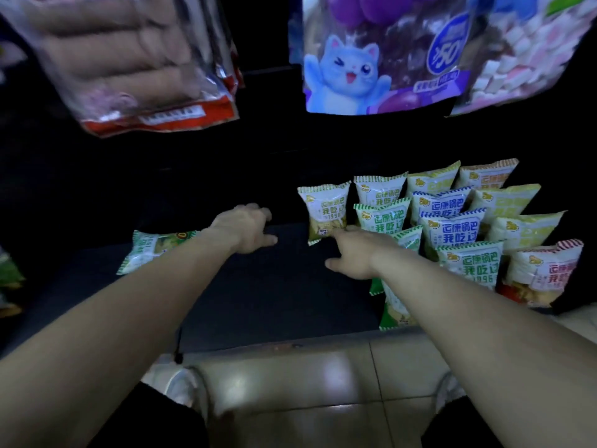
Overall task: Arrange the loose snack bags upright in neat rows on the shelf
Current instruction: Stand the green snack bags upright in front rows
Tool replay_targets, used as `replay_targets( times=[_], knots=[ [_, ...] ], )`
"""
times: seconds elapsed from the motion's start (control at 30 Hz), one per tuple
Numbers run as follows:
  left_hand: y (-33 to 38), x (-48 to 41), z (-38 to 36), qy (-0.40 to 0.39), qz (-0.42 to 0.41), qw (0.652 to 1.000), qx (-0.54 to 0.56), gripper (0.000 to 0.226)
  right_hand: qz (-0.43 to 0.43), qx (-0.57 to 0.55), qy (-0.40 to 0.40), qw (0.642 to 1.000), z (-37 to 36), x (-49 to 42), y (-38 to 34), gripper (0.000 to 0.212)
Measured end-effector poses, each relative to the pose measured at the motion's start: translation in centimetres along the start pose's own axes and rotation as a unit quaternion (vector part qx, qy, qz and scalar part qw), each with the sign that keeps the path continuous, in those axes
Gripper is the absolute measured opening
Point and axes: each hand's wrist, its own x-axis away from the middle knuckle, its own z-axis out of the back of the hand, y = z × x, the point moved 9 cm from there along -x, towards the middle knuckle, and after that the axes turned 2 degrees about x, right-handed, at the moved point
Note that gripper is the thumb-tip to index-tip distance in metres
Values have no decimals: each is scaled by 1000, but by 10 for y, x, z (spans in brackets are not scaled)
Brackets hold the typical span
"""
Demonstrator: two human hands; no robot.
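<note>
A clear, red-edged pack (pixel 145 76) and a glossy cat bag (pixel 371 59) hang above the dark shelf (pixel 274 286); shiny floor tiles (pixel 323 383) lie below. Crinkled pillow-shaped bags (pixel 452 227) with striped edges stand upright in rows on the shelf's right. One loose bag (pixel 151 250) lies flat at the left, partly behind the left forearm. The left hand (pixel 245 231) hovers palm down, fingers loosely bent, holding nothing. The right hand (pixel 355 253) spreads thumb and forefinger, the forefinger touching the green bag (pixel 324 210) at its base.
</note>
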Motion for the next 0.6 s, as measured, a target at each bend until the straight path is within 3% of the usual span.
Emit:
replay_targets(
  times=[0.13, 0.27, 0.4, 0.6],
  knots=[
    [-61, 86, 0, -14, 13, 1000, 18, 65, 43, 6, 34, 998, 9, 1, -63, 68],
    [-144, 153, -23, 7, 85, 992, 94, 64, 89, 25, 39, 995, 0, 5, -122, 68],
    [-217, 185, -50, -1, 162, 981, 110, 68, 114, 73, 31, 990, -14, -10, -169, 64],
    [-274, 193, -80, 21, 193, 968, 160, 76, 143, 62, 4, 988, -44, -94, -259, 66]
  ],
)
